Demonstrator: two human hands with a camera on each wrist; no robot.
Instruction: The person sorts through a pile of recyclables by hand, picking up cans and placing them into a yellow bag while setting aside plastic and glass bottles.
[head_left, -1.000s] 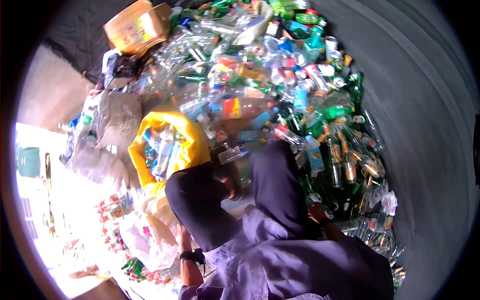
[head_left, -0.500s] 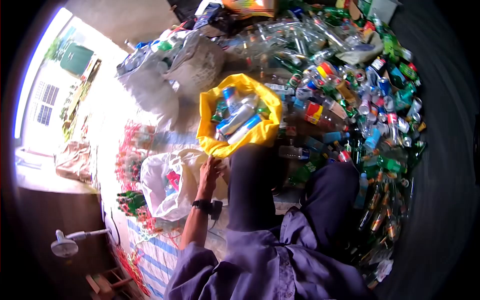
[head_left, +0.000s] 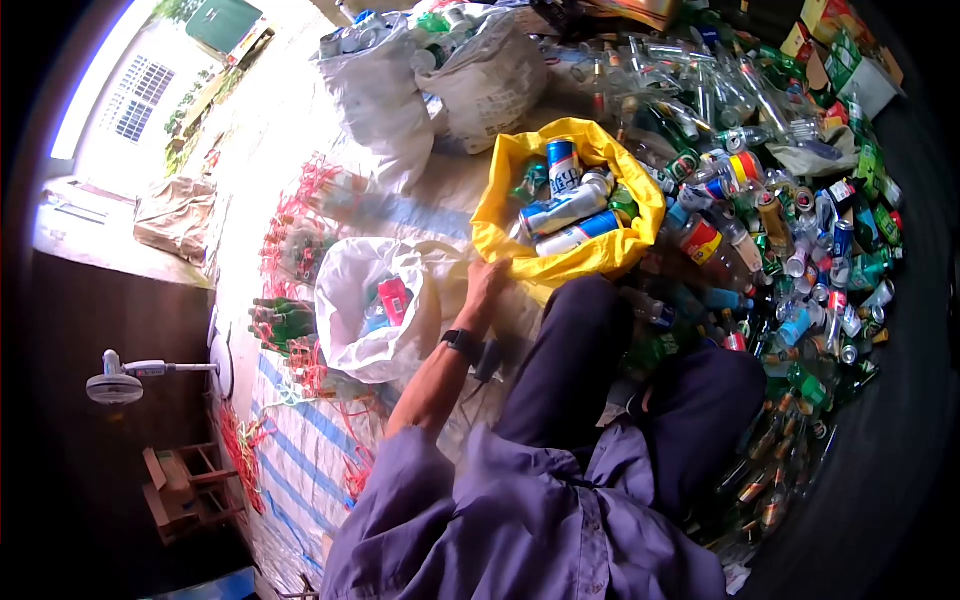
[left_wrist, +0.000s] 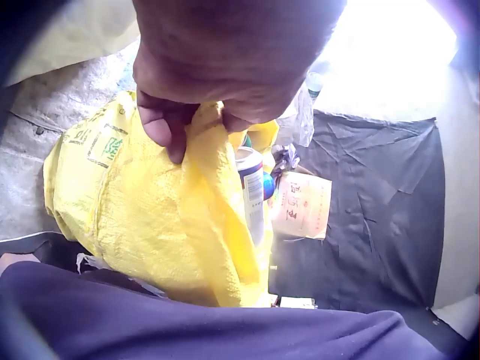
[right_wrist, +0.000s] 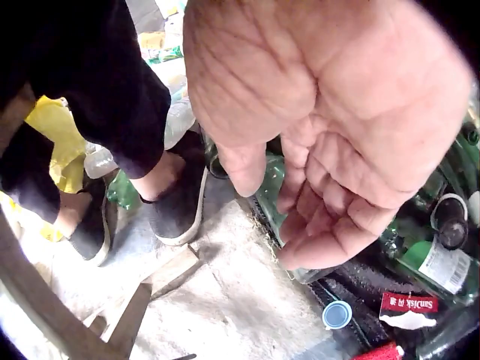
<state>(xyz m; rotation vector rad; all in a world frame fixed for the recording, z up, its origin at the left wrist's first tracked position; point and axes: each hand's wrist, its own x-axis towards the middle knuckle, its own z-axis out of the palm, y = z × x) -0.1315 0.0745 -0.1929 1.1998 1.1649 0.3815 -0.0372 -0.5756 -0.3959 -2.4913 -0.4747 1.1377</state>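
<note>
Left of the grip (head_left: 489, 282), blue-striped floor sheeting (head_left: 305, 440) and a wooden stool (head_left: 178, 485); farther ahead-left, a sunlit barred window (head_left: 140, 97).

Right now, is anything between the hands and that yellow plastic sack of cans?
Nothing visible blocks the left hand, which pinches the sack. For the right hand, the person's dark-trousered legs stand in between.

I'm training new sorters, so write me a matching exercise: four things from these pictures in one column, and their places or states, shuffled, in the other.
Things
1. Left hand
2. Right hand
3. Red item
4. Blue-and-silver cans

Places or states
A. Palm bare, fingers loosely curled
B. Inside the yellow sack
C. Pinching the yellow sack
D. Inside the white sack

Pairs: 1-C, 2-A, 3-D, 4-B
</note>
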